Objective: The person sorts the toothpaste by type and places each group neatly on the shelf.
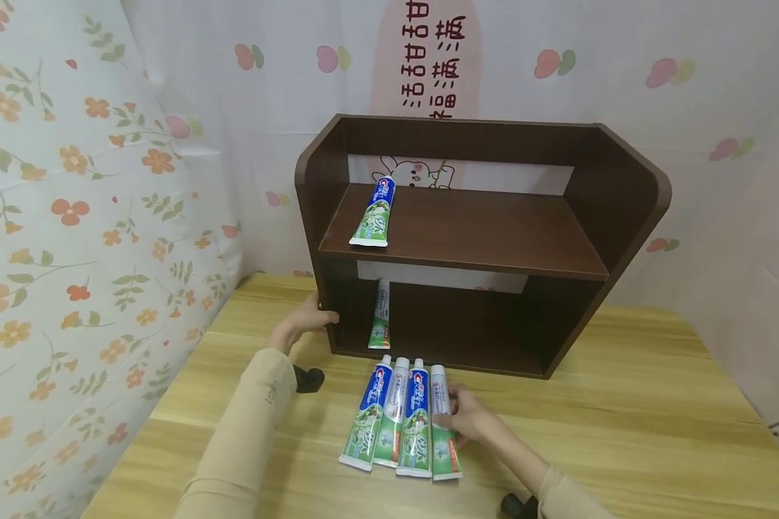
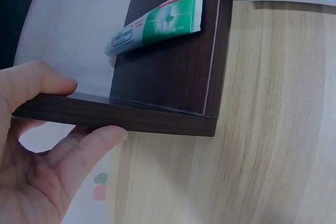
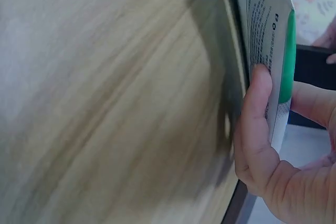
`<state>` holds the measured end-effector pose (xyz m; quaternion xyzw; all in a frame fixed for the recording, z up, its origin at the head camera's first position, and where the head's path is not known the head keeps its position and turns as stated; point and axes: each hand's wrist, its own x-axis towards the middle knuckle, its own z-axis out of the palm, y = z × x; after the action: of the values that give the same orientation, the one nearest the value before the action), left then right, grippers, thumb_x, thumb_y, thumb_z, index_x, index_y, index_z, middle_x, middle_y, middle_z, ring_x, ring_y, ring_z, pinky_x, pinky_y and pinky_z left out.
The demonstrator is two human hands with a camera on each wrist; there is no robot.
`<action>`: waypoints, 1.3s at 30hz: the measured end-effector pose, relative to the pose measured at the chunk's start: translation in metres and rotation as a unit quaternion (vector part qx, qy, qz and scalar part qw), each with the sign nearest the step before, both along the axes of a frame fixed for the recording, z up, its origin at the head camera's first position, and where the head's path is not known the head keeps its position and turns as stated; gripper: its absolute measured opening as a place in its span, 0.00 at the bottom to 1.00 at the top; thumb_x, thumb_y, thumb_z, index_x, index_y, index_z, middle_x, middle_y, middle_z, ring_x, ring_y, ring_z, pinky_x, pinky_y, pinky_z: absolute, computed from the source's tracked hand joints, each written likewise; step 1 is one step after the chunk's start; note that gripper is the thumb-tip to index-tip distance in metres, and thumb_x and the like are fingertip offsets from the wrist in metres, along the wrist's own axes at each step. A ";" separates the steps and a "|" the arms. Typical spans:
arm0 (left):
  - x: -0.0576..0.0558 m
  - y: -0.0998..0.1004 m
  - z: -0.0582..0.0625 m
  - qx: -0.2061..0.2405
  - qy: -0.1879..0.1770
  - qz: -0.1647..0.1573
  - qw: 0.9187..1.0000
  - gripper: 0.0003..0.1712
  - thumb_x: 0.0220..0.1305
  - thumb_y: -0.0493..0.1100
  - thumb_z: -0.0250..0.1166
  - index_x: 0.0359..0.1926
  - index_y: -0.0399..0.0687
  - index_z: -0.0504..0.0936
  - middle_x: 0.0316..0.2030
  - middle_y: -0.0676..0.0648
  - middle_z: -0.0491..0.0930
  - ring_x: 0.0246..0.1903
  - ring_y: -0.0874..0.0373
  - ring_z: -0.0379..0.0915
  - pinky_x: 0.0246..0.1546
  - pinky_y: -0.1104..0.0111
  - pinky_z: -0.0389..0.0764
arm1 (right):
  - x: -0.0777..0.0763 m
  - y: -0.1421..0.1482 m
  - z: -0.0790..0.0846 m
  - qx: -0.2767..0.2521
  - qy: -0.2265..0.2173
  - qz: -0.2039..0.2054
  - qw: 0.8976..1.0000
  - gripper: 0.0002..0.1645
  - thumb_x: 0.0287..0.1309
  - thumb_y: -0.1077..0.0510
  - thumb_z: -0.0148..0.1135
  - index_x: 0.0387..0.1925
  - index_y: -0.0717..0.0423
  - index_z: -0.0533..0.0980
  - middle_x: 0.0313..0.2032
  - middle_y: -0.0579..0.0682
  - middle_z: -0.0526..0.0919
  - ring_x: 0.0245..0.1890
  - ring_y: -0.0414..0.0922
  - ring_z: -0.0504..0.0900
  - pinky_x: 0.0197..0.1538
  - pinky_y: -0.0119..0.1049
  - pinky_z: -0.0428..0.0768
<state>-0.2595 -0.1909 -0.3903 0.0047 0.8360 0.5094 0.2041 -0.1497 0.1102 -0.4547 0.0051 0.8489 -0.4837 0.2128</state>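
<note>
My left hand (image 1: pixel 306 317) grips the left side panel (image 2: pixel 131 117) of a dark brown two-tier shelf (image 1: pixel 487 223), thumb on one face and fingers on the other. In front of the shelf my right hand (image 1: pixel 470 417) pinches a white-and-green toothpaste tube (image 1: pixel 443 425), its printed back (image 3: pixel 262 30) showing in the right wrist view. That tube is rightmost in a row beside a blue-and-green tube (image 1: pixel 418 422), a white-and-green tube (image 1: pixel 392 418) and another blue-and-green tube (image 1: pixel 368 414). All their caps point toward the shelf.
A blue-and-green toothpaste tube (image 1: pixel 374 213) lies at the left of the upper tier. Below it, a white-and-green tube (image 1: pixel 381 317) lies on the lower tier. The shelf stands on a wooden table (image 1: pixel 656 432), with patterned cloth (image 1: pixel 104 202) at the left and back.
</note>
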 end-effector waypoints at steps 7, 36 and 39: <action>0.001 0.001 0.002 -0.002 0.003 -0.002 1.000 0.42 0.62 0.36 0.50 0.70 0.40 0.36 0.67 0.32 0.48 0.63 0.37 0.56 0.59 0.48 0.65 | -0.003 0.006 0.013 -0.028 0.007 0.004 1.000 0.38 0.47 0.69 0.61 0.58 0.76 0.55 0.31 0.59 0.75 0.22 0.44 0.77 0.19 0.40 0.80; 0.003 0.002 0.005 -0.007 0.004 0.013 1.000 0.40 0.61 0.37 0.51 0.69 0.36 0.41 0.67 0.31 0.49 0.62 0.37 0.58 0.58 0.51 0.68 | -0.061 0.003 0.026 -0.082 -0.026 -0.036 0.996 0.40 0.54 0.61 0.60 0.62 0.70 0.52 0.46 0.67 0.73 0.25 0.42 0.77 0.29 0.40 0.82; 0.003 0.002 0.004 -0.006 0.003 0.012 1.000 0.41 0.62 0.37 0.51 0.69 0.36 0.39 0.67 0.31 0.48 0.62 0.37 0.57 0.58 0.51 0.68 | -0.069 0.001 0.025 -0.089 -0.037 -0.045 0.994 0.41 0.54 0.61 0.60 0.63 0.70 0.51 0.49 0.69 0.72 0.27 0.43 0.77 0.30 0.39 0.83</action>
<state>-0.2563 -0.1884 -0.3860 -0.0054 0.8397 0.5068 0.1952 -0.2186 0.1110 -0.4294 0.0423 0.7932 -0.5658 0.2211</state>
